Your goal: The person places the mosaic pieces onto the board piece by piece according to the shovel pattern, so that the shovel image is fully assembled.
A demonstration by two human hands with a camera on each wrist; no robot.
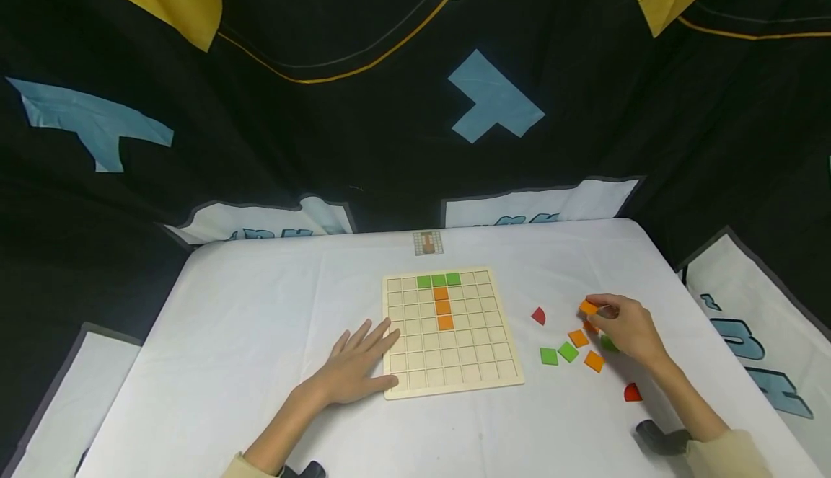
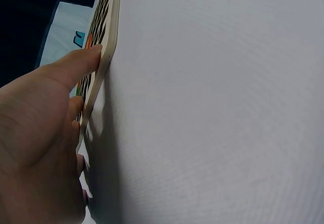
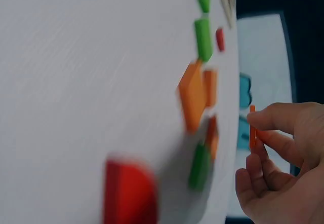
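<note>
Touching the left edge of the board point(image 1: 464, 355), the left hand point(image 1: 358, 366) lay with fingers spread and straight, gripping nothing. On the board, three green squares point(image 1: 438, 280) sat in a row along the far side; three orange squares point(image 1: 443, 307) ran in a column from the middle one. Small card point(image 1: 428, 243) just beyond the board's far edge. Right of the board: red piece point(image 1: 539, 316), loose green squares point(image 1: 549, 356), loose orange squares point(image 1: 594, 361). Farther right of it, the right hand point(image 1: 626, 326) pinched an orange tile point(image 1: 587, 308), raised off the table. Second red piece point(image 1: 632, 392) lay right of the board, nearer the person. Step looked like tile pickup; next move probably called for a steady pinch, carrying leftward to the board and lining up with a cell.
</note>
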